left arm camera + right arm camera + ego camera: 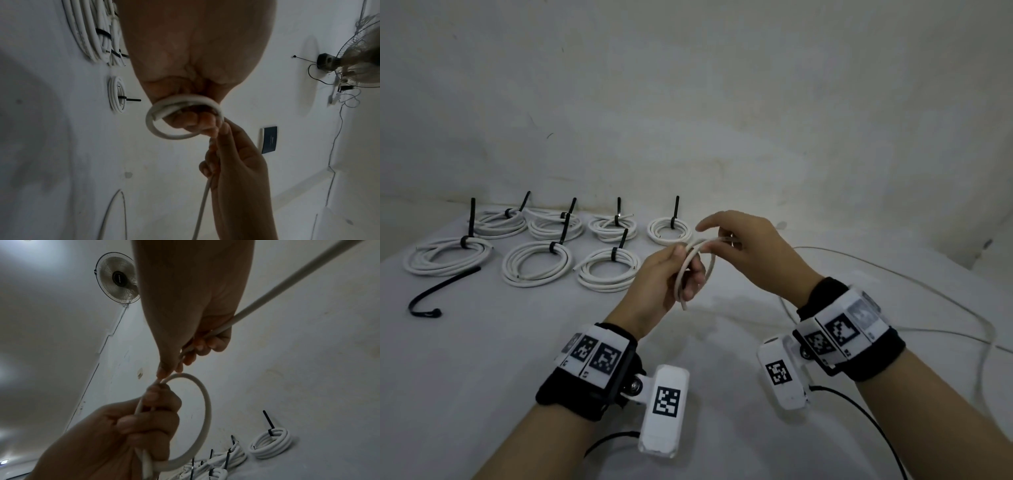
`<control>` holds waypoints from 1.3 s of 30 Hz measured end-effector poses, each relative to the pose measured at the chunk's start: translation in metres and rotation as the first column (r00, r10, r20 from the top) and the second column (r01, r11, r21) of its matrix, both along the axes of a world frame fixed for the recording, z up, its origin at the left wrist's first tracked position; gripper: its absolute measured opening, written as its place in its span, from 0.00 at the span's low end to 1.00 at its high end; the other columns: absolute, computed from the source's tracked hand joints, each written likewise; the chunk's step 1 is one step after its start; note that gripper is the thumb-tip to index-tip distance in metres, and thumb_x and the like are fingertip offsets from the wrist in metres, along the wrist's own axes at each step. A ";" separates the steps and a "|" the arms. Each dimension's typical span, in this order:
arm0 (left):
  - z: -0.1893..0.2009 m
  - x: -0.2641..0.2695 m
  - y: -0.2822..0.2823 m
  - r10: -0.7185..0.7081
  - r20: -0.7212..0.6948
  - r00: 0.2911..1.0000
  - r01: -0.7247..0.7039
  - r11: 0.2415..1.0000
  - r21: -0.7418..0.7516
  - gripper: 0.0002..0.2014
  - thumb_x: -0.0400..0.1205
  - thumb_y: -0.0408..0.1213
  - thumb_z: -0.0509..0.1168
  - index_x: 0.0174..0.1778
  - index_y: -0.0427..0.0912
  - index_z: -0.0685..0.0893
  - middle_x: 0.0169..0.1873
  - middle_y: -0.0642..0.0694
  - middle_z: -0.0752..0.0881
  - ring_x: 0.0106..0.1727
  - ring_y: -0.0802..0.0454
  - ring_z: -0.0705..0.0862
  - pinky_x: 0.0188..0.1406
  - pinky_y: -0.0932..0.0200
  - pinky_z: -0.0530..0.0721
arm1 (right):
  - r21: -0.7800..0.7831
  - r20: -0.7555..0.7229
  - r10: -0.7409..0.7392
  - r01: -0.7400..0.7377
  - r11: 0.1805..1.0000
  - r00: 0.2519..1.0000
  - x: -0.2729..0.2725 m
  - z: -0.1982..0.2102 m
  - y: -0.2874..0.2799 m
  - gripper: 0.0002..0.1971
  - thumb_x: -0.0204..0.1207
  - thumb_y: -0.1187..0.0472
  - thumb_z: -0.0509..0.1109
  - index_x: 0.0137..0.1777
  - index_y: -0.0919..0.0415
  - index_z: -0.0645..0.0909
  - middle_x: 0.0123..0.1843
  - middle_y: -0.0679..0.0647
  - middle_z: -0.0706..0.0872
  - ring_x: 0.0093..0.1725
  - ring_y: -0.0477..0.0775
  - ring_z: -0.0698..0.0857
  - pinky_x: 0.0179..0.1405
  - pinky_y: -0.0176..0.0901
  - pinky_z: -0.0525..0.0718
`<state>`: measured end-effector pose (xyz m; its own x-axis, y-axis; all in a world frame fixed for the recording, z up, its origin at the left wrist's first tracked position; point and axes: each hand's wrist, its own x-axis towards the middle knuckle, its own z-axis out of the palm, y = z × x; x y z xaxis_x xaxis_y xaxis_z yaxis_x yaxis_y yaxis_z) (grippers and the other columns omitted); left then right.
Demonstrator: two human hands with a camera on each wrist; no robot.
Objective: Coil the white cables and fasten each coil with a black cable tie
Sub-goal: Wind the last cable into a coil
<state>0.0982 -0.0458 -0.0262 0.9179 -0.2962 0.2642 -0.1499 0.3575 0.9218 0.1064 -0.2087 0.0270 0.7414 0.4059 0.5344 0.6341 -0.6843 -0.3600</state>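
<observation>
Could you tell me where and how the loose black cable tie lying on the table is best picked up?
Pinch the loose black cable tie from above on its straight upper stretch; nothing crowds that part, while the lower end hooks round.

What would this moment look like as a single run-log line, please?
phase: coiling | left hand: grips first loop of white cable | right hand: feeds cable | loose black cable tie: on table, left | tied coils: behind

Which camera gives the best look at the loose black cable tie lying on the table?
The head view: the loose black cable tie lies whole and unobstructed at the table's left. Neither wrist view shows it; they show only ties already fastened on finished coils.
</observation>
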 end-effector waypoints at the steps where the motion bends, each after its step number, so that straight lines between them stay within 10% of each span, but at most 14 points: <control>1: 0.000 0.000 0.000 -0.016 -0.009 1.000 0.016 1.000 -0.017 0.19 0.89 0.36 0.46 0.36 0.35 0.76 0.21 0.48 0.77 0.18 0.57 0.67 0.21 0.67 0.68 | 0.003 0.002 -0.002 0.002 1.000 1.000 0.002 -0.001 0.001 0.08 0.77 0.54 0.72 0.52 0.56 0.86 0.35 0.41 0.75 0.36 0.40 0.76 0.38 0.32 0.72; 7: 0.002 0.004 0.004 -0.126 -0.136 0.983 0.114 0.989 -0.090 0.21 0.86 0.43 0.47 0.32 0.40 0.78 0.15 0.52 0.62 0.15 0.60 0.58 0.18 0.66 0.56 | 0.020 -0.083 0.040 -0.039 0.999 0.996 0.010 -0.003 0.005 0.10 0.79 0.58 0.68 0.38 0.60 0.85 0.35 0.51 0.80 0.35 0.46 0.76 0.38 0.40 0.73; 13: 0.003 0.003 0.004 -0.231 -0.167 0.958 0.204 0.965 -0.168 0.15 0.86 0.42 0.46 0.36 0.41 0.69 0.21 0.52 0.67 0.19 0.59 0.65 0.20 0.68 0.66 | 0.028 -0.189 0.028 -0.023 0.999 0.982 0.012 -0.008 0.008 0.15 0.83 0.57 0.64 0.35 0.61 0.78 0.30 0.44 0.76 0.32 0.40 0.74 0.36 0.32 0.71; 18: 0.007 0.004 0.010 -0.271 -0.268 0.925 0.221 0.954 -0.202 0.13 0.82 0.42 0.51 0.32 0.42 0.70 0.18 0.52 0.66 0.18 0.58 0.67 0.20 0.67 0.71 | 0.413 -0.559 0.313 -0.070 0.908 0.767 0.006 -0.011 0.004 0.15 0.85 0.56 0.59 0.37 0.61 0.74 0.21 0.47 0.73 0.21 0.49 0.78 0.32 0.43 0.84; 24: 0.011 0.006 0.015 -0.252 -0.328 0.910 0.213 0.965 -0.152 0.18 0.76 0.47 0.58 0.21 0.44 0.77 0.17 0.53 0.64 0.17 0.59 0.65 0.20 0.66 0.73 | 0.411 -0.604 0.347 -0.093 0.907 0.718 0.002 -0.007 0.011 0.17 0.87 0.55 0.57 0.37 0.62 0.71 0.20 0.45 0.64 0.18 0.44 0.63 0.24 0.37 0.74; 33: 0.002 0.020 0.032 -0.420 -0.227 0.878 0.328 0.877 -0.352 0.15 0.80 0.43 0.59 0.28 0.45 0.79 0.18 0.55 0.67 0.19 0.60 0.54 0.14 0.69 0.64 | 0.201 -0.455 0.129 -0.040 0.979 0.881 0.011 -0.015 -0.003 0.12 0.85 0.58 0.60 0.43 0.61 0.80 0.30 0.51 0.82 0.29 0.51 0.86 0.33 0.44 0.84; 39: -0.006 0.044 0.061 -0.519 0.000 0.855 0.347 0.572 -0.743 0.18 0.87 0.38 0.51 0.40 0.34 0.81 0.26 0.43 0.77 0.24 0.54 0.64 0.28 0.58 0.73 | 0.048 -0.285 -0.092 0.110 0.993 0.954 0.021 -0.023 -0.063 0.03 0.85 0.60 0.59 0.54 0.52 0.72 0.33 0.55 0.75 0.26 0.45 0.73 0.32 0.41 0.82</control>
